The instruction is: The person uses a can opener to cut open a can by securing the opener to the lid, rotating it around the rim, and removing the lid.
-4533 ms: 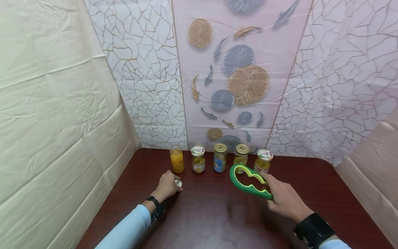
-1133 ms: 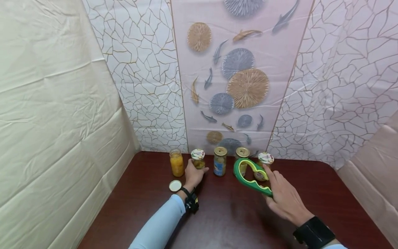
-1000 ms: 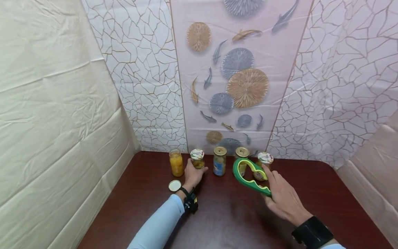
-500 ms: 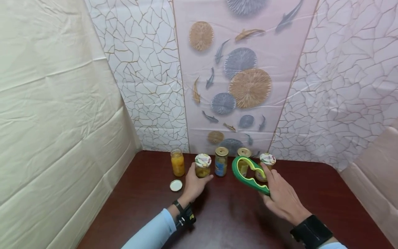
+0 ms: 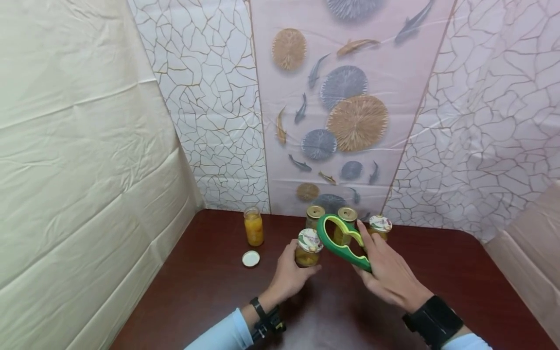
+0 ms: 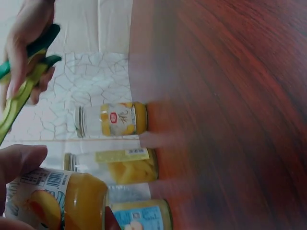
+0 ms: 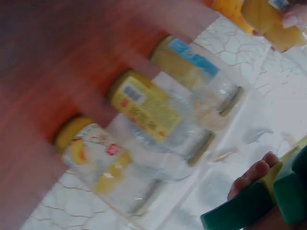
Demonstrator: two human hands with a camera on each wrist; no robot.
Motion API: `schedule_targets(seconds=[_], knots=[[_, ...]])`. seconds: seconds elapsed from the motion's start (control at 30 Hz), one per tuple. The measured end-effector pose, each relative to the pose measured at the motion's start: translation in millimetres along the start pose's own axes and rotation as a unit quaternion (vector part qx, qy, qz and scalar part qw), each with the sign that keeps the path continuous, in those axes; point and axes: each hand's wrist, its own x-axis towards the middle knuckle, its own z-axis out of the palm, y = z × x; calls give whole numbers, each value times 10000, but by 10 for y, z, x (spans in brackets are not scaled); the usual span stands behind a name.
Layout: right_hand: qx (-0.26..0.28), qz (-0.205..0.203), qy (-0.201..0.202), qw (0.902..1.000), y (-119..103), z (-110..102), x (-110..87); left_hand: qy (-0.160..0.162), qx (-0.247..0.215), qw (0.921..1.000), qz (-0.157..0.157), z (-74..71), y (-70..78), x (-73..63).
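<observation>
My left hand (image 5: 289, 276) grips a glass jar of yellow fruit (image 5: 307, 256) with a white printed lid, lifted clear of the table in the left wrist view. In my right hand (image 5: 391, 271) is a green and yellow jar opener (image 5: 336, 249), its looped end beside that jar's lid. The opener seems close to the lid; whether they touch I cannot tell. Behind them stand two gold-lidded jars, one with a blue label (image 6: 141, 216) and one with a yellow label (image 7: 146, 108). Another white-lidded jar (image 5: 379, 225) is partly behind my right hand.
An uncovered jar of orange fruit (image 5: 253, 228) stands at the back left of the dark red table (image 5: 197, 291). Its loose lid (image 5: 251, 258) lies in front of it. Patterned cloth (image 5: 227, 121) hangs right behind the row of jars.
My left hand laid down the loose lid, took hold of the white-lidded jar from the row and brought it forward and right. The jar opener shifted slightly left toward it.
</observation>
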Motion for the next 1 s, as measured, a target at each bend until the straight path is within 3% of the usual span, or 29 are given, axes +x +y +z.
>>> schedule_targets(seconds=[0.27,0.53,0.67,0.9,1.0], knots=[[-344,-326,-491,9977,-266,-142,174,-222,247,9994,129,78,90,-61],[-412,-500,-676,9956,-391,-202,250,-254,293,9977,547,144,118,-75],[-366,-521,-837,9945,-409,-218,260,-286,225,9981,502,133,113,-93],[-367,-565,-1033,9924,-440,-205,270,-524,-255,9983,100,113,99,-104],[-307,-510,-1148,9916,-466,-204,282,-560,-253,9980,122,98,97,-114]])
